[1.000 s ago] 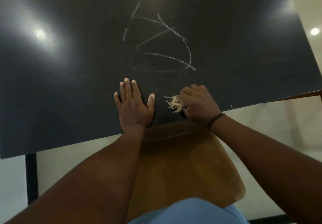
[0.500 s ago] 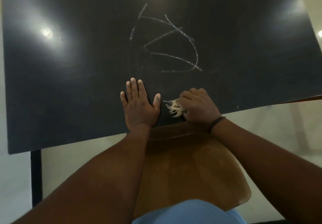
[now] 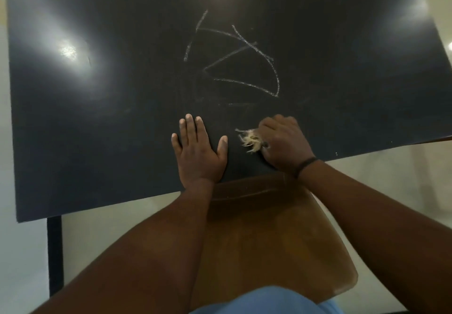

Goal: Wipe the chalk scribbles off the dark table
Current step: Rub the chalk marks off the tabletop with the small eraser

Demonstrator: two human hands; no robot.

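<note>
White chalk scribbles cross the middle of the dark table. My left hand lies flat on the table near its front edge, fingers straight. To its right, my right hand is curled round a frayed pale rag and holds it against the surface just below the scribbles. Only the rag's fringe shows beside the hand. Faint smears lie between the hands and the lowest chalk line.
A brown wooden chair seat sits under the table's front edge, below my arms. A black table leg stands at the lower left. Pale floor surrounds the table. Bright light reflections glare on the tabletop.
The lowest chalk line near my right hand has faded to a short faint stub. My right hand with the rag shifted slightly up and right. My left hand stayed flat.
</note>
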